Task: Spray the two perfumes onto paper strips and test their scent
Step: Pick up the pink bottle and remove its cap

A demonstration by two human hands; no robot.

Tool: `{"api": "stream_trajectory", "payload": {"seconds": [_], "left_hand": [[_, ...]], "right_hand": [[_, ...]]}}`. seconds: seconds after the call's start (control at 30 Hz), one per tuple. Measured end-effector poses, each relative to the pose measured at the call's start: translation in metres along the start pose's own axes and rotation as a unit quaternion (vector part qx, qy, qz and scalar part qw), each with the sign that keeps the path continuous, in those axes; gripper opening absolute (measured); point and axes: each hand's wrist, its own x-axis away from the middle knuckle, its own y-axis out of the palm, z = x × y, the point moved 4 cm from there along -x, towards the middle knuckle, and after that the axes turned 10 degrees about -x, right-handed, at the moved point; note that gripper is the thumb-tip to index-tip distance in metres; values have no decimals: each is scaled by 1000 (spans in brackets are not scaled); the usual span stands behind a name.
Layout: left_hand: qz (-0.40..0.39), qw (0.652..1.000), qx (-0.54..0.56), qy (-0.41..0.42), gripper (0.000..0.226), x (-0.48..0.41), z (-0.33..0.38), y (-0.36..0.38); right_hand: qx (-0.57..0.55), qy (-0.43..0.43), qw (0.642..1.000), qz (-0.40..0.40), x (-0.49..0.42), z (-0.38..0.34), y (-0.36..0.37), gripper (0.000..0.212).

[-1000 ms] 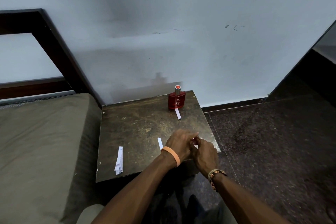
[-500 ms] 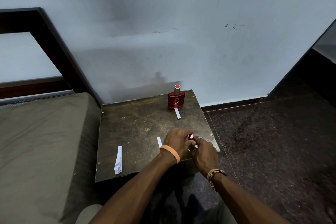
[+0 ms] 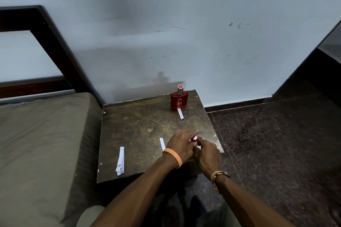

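Observation:
A red perfume bottle [image 3: 179, 100] with a silver cap stands at the far right of the small dark table [image 3: 140, 129]. A white paper strip [image 3: 180, 113] lies just in front of it. At the table's near right corner my left hand [image 3: 181, 143] and my right hand [image 3: 208, 153] meet around a small pink perfume bottle [image 3: 194, 138]. Fingers of both hands curl on it, and most of it is hidden. Another paper strip [image 3: 162, 143] lies flat beside my left hand, partly covered by the wrist.
A stack of spare paper strips [image 3: 120, 160] lies near the table's front left. An olive mattress [image 3: 42, 143] with a dark bed frame [image 3: 55, 42] borders the table on the left. The wall is right behind; dark stone floor [image 3: 276, 143] lies to the right.
Both hands stay together at the near right corner. The fingers have shifted slightly, and the pink bottle shows more between them than a second ago.

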Motion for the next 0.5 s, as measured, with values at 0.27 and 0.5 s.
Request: {"api": "stream_trajectory", "payload": {"seconds": [0.27, 0.5], "left_hand": [[17, 1000, 9, -25, 32, -1, -2, -5], [40, 999, 24, -19, 30, -2, 5, -16]], "right_hand": [[11, 3, 1000, -9, 1, -1, 0, 16], [-2, 0, 998, -63, -3, -12, -9, 19]]}}
